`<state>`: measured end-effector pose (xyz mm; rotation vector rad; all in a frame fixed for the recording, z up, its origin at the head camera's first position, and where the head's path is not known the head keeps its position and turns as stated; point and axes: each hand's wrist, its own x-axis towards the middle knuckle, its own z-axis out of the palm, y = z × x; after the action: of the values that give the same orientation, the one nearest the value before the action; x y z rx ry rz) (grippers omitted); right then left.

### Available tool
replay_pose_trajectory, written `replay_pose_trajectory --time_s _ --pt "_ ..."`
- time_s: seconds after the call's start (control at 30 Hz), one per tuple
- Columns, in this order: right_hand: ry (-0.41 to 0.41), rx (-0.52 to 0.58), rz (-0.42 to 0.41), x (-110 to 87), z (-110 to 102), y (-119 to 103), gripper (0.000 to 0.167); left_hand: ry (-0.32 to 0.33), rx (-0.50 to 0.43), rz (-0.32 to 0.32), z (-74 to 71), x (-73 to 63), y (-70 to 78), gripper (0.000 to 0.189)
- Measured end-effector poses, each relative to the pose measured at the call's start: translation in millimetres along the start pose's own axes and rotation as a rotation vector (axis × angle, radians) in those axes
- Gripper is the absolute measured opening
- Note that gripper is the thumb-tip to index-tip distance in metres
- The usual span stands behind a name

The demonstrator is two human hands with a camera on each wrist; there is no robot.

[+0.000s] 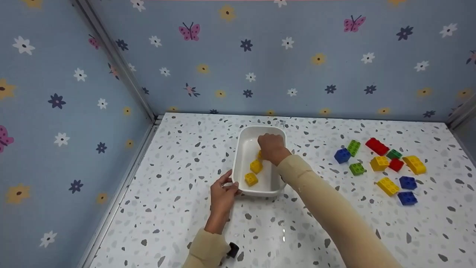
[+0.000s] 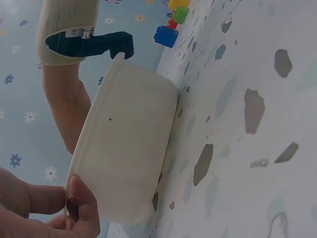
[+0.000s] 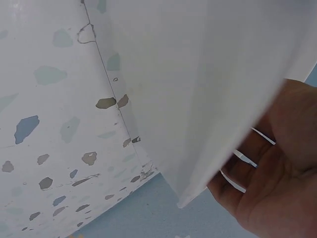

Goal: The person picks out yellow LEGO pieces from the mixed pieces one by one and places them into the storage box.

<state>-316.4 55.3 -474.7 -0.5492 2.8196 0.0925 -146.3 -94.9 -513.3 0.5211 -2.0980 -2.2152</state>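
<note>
While the left grip (image 1: 223, 193) pinches the rim of one white, round-cornered tub (image 1: 266, 182), three yellow toy bricks (image 1: 256, 166) show inside beside the curled right grip (image 1: 273, 147), whose hold I cannot tell; eleven multicoloured studded bricks (image 1: 388, 186) lie rightward on the speckled counter (image 1: 178, 160), before flower-printed blue walls (image 1: 223, 48).

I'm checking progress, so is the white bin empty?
Not empty: in the head view, yellow bricks lie inside the white bin; the right hand hides part of it.
</note>
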Motion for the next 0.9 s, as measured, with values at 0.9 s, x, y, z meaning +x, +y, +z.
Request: replay_pose_trajectory --time_s 0.9 --pt "0.246 0.138 -0.034 -35.9 -11.5 21.8 0.032 0.010 0.025 -0.020 0.7 1.5 -0.6 0.051"
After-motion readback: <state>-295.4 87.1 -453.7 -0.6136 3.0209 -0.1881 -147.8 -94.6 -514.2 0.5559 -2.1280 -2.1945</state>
